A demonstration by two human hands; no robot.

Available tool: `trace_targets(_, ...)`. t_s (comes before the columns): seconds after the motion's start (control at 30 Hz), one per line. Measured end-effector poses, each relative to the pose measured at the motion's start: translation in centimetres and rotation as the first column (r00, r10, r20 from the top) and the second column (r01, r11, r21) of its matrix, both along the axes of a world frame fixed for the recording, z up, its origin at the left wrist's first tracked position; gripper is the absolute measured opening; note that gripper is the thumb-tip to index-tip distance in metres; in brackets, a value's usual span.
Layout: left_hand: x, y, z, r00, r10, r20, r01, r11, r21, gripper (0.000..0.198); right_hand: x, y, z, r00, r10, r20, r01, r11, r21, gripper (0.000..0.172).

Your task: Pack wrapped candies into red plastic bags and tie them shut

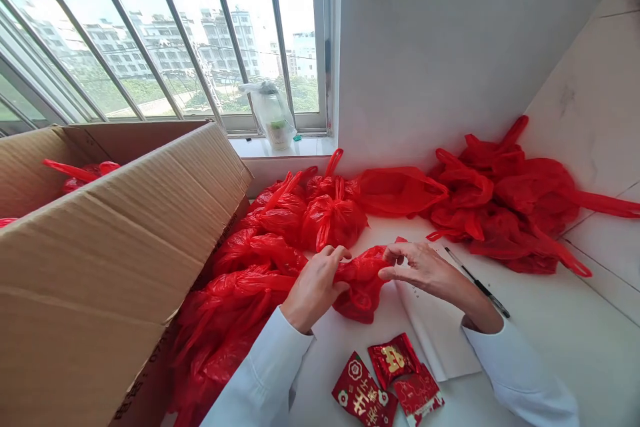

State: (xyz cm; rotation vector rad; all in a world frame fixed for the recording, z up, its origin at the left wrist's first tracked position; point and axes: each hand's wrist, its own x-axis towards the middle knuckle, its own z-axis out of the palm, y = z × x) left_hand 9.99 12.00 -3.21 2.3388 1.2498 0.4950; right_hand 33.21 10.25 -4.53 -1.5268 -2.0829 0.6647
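A small red plastic bag (361, 280) is stretched between both my hands over the white table (550, 333). My left hand (315, 287) is closed round the bag's left side. My right hand (425, 267) pinches its right top edge with thumb and fingers. Three red packets with gold print (387, 383) lie just in front of me. A sheet of white paper (437, 333) lies under my right forearm, and a black pen (477, 283) sits beside it.
A big open cardboard box (100, 260) with red bags inside fills the left. Tied red bags (300, 220) are heaped beside it, and loose red bags (500, 200) lie at the back right by the wall. A clear bag with a jar (273, 113) stands on the windowsill.
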Motion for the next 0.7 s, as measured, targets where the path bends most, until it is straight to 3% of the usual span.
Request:
trace_targets(0.13,1.4,-0.8,-0.3,1.000,-0.002,-0.002,0.002,1.000,0.018,0.029,-2.5,-0.1,-0.8,0.996,-0.082,0.021,0.080,0.993,0.084,0.030)
trace_targets(0.23,1.5,-0.7,-0.1,0.999,0.015,0.037,-0.015,1.000,0.007,0.023,-3.3,0.0,-1.0,0.998,-0.060,-0.013,0.060,0.996,0.067,0.028)
trace_targets(0.37,0.6,-0.1,0.6,0.994,0.028,0.108,-0.023,0.998,-0.050,0.011,-2.3,0.0,-0.3,0.996,-0.036,-0.084,0.039,0.999,0.037,0.030)
trace_targets(0.57,-0.7,0.5,2.1,0.982,0.032,0.184,-0.009,0.992,-0.123,0.005,-0.9,0.2,0.1,0.992,-0.107,-0.061,0.109,0.993,0.036,0.031)
trace_targets(0.7,-0.6,0.3,2.3,0.973,-0.023,0.229,0.057,0.988,-0.144,0.007,-1.5,-0.5,0.2,0.988,-0.156,-0.010,0.156,0.982,0.104,0.012)
